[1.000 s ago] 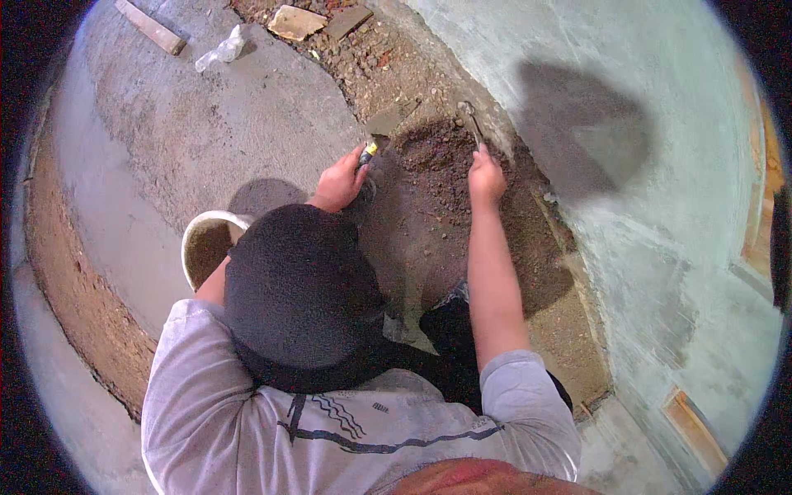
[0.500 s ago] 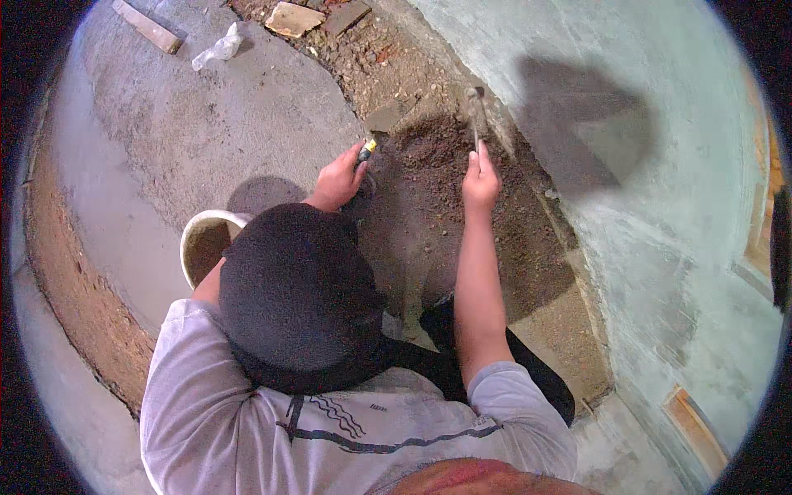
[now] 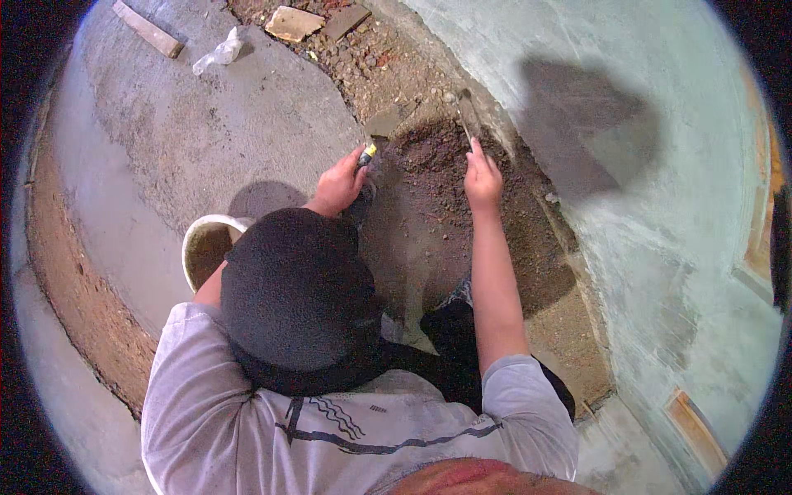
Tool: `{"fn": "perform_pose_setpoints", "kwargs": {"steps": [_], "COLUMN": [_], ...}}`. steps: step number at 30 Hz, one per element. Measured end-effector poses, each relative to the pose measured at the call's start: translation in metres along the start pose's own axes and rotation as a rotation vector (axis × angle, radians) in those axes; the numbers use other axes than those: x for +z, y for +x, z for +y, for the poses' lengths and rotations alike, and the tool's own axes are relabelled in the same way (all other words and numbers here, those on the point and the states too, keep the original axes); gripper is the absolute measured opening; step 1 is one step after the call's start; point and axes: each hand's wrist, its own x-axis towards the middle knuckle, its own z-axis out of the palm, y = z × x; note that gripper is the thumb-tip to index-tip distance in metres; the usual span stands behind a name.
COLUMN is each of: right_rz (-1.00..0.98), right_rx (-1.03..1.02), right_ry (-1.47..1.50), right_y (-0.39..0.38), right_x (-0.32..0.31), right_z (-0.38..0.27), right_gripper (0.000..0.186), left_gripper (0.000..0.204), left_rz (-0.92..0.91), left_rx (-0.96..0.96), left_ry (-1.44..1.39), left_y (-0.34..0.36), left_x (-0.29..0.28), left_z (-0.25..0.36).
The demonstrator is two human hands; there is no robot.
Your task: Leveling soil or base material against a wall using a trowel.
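Observation:
My left hand (image 3: 337, 186) is closed around a tool with a black and yellow handle (image 3: 368, 154). Just beyond it lies a flat grey piece (image 3: 383, 124); whether it belongs to the tool I cannot tell. My right hand (image 3: 483, 179) grips a slim metal-shafted tool (image 3: 466, 120), its end over the far right of the soil. That end is too blurred to name. Between and beyond both hands spreads a patch of dark, loose, gravelly soil (image 3: 429, 173). Left of my left arm stands a white bucket (image 3: 191, 247), partly hidden by a black cap (image 3: 301, 289).
Smooth grey concrete (image 3: 239, 124) borders the soil on the left, a pale green wall or slab (image 3: 643, 231) on the right. Farther off are broken tile pieces (image 3: 294, 24), crumpled clear plastic (image 3: 219, 51) and a wooden strip (image 3: 148, 29).
My right hand has shifted slightly right and nearer me, and its tool now tilts to the left. My left hand has hardly moved.

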Motion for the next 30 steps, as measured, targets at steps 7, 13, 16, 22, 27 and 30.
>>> {"fn": "perform_pose_setpoints", "kwargs": {"steps": [7,13,16,22,27,30], "right_rz": [-0.143,-0.068,-0.154,-0.09,-0.236,-0.23], "right_rx": [0.31,0.068,0.256,0.101,0.375,0.485], "right_ry": [-0.055,-0.127,-0.183,-0.161,-0.033,0.036], "right_y": [-0.004,-0.002,-0.006,-0.015,-0.017,-0.014], "right_x": [0.003,-0.009,0.006,-0.01,0.006,0.014], "right_z": [0.019,0.003,0.032,-0.007,0.017,0.019], "right_gripper": [0.03,0.034,0.035,0.037,0.041,0.039], "left_gripper": [0.05,0.049,0.048,0.048,0.049,0.049], "left_rz": [0.015,0.095,0.097,0.106,0.109,0.111], "left_rx": [0.014,0.086,0.103,0.087,0.109,0.098], "left_ry": [0.018,0.029,0.039,0.073,0.057,0.068], "left_y": [0.004,0.006,0.004,0.001,0.001,0.003], "left_x": [0.01,0.009,0.008,0.01,0.008,0.01], "left_z": [-0.011,-0.007,-0.007,-0.005,-0.002,-0.007]}}
